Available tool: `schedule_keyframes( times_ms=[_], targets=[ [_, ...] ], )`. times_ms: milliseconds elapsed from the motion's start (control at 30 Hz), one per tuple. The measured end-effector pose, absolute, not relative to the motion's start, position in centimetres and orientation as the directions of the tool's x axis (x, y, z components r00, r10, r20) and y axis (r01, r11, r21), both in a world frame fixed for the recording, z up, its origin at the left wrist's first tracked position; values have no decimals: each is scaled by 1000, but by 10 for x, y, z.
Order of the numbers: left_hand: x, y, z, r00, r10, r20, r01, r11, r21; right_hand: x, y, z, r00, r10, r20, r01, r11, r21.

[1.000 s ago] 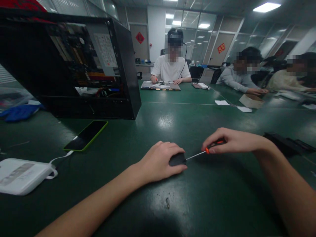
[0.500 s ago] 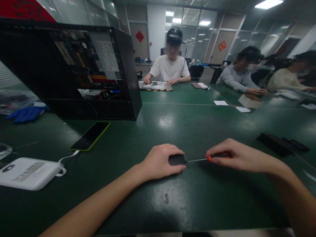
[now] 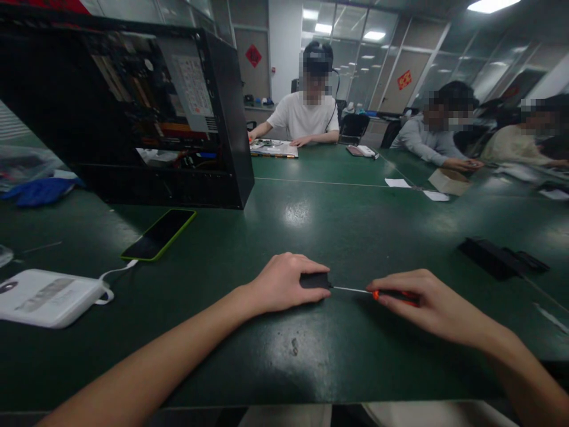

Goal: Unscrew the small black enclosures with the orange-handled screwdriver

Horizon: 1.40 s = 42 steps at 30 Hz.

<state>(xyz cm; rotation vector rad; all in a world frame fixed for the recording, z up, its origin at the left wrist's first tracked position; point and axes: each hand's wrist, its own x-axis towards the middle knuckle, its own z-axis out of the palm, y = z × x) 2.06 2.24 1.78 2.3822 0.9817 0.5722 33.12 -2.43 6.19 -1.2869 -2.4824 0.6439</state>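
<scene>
Between the thumb and fingers of my left hand [image 3: 288,283] is a small black box-like part [image 3: 315,280], held down at the green table [image 3: 293,237]. My right hand [image 3: 418,296] grips a screwdriver [image 3: 353,289] by its red and black handle, lying nearly level. The thin metal shaft points left, and its tip meets the right end of the black part. Whether the tip sits in a screw is too small to tell.
An open black computer case [image 3: 231,130] stands at the back left. A phone [image 3: 160,234] is cabled to a white power bank [image 3: 53,299]. Blue gloves [image 3: 40,191] lie farther left, black parts [image 3: 493,258] at right. Across the table, a person [image 3: 306,115] works on a flat device.
My right hand has dropped slightly, so the screwdriver's handle now sits a little lower than before. My left hand keeps its hold on the black part. The whole view has shifted slightly.
</scene>
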Motion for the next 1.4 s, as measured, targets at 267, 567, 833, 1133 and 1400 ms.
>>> schedule_keyframes(
  times_ms=[267, 567, 833, 1133, 1400],
  targets=[
    [21, 24, 18, 658, 729, 187, 534, -627, 567, 330, -37, 59, -550, 832, 70, 695, 503, -514],
    [21, 23, 18, 665, 721, 194, 553, -650, 521, 329, -36, 70, -775, 620, 121, 627, 779, 21],
    [21, 26, 15, 678, 711, 185, 570, -668, 479, 318, -11, 88, -569, 768, -292, 748, 337, -571],
    [19, 25, 14, 694, 693, 196, 536, -679, 501, 315, 11, 104, -807, 575, -136, 591, 776, -222],
    [19, 24, 13, 667, 723, 180, 555, -643, 527, 309, -4, 88, -957, 290, 28, 281, 892, 355]
  ],
)
